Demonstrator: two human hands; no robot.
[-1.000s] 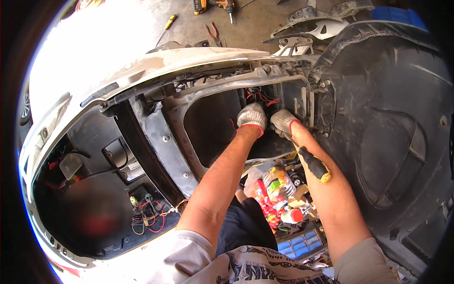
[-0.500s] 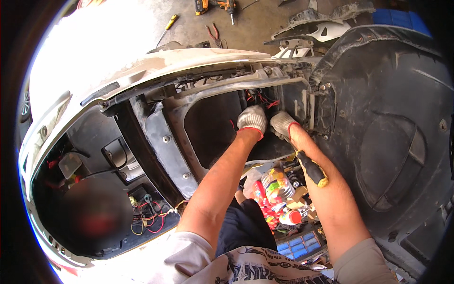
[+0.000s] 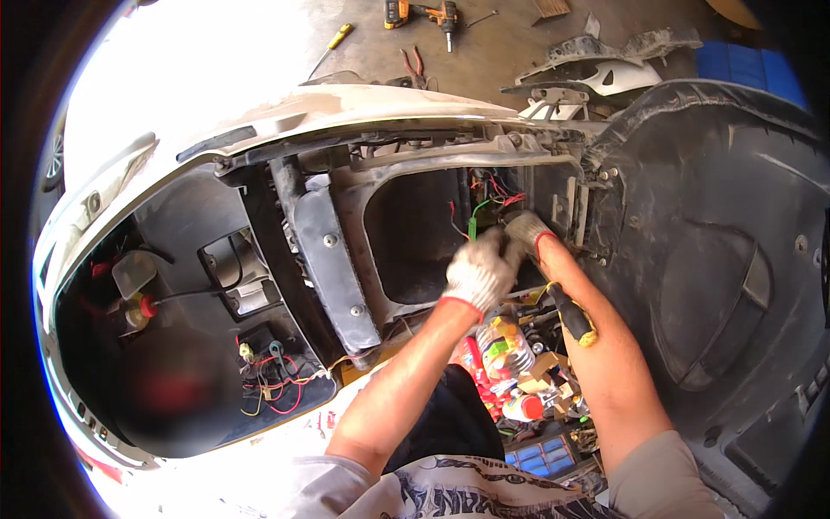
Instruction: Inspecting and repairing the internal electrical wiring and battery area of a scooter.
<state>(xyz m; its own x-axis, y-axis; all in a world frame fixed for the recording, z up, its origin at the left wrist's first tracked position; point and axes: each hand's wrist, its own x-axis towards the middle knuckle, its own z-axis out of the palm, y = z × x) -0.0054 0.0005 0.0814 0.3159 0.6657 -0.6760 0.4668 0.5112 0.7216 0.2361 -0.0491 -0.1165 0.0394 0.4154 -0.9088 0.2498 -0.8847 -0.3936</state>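
Both my hands wear pale knitted gloves with red cuffs, over an open dark storage bay (image 3: 406,251) in a vehicle's body. My left hand (image 3: 481,270) is curled at the bay's near right part, just below a green wire (image 3: 473,227); whether it grips the wire is hidden. My right hand (image 3: 526,232) is closed beside it, below a bundle of red wires (image 3: 497,189), with its fingertips hidden. The two hands meet or nearly meet. A black and yellow handle-shaped thing (image 3: 571,313) shows against my right forearm.
The raised black seat lid (image 3: 718,251) stands on the right. Left lies a second compartment with loose wires (image 3: 277,376). On the far floor are a cordless drill (image 3: 445,19), red pliers (image 3: 413,65) and a yellow screwdriver (image 3: 333,45). Below the bay are bottles and boxes (image 3: 514,355).
My left hand has come back toward me, partly out of the bay, and the green wire now shows. The right hand stays near the red wires. The whole view has shifted slightly.
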